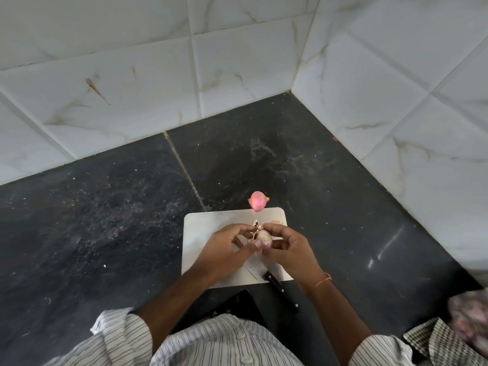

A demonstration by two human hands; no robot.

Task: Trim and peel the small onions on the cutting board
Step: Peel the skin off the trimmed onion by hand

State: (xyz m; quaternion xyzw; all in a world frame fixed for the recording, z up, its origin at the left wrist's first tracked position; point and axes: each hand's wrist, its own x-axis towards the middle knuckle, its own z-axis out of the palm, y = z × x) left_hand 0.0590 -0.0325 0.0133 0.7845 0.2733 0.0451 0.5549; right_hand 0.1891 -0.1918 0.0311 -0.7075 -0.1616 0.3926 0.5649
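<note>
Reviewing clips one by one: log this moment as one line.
step: peeling | left hand and right hand: both grip pale onion above cutting board | pink onion: unpeeled beyond board | knife: idle

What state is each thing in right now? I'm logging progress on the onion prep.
Onion in hands: held above the board, pale flesh showing, dry skin coming off.
Left hand: pinches the skin.
Right hand: grips the onion.
Pink onion: unpeeled, resting at the board's far edge.
Cutting board: flat on the counter, skin scraps on it.
Knife: lying idle, handle off the board's near edge.
</note>
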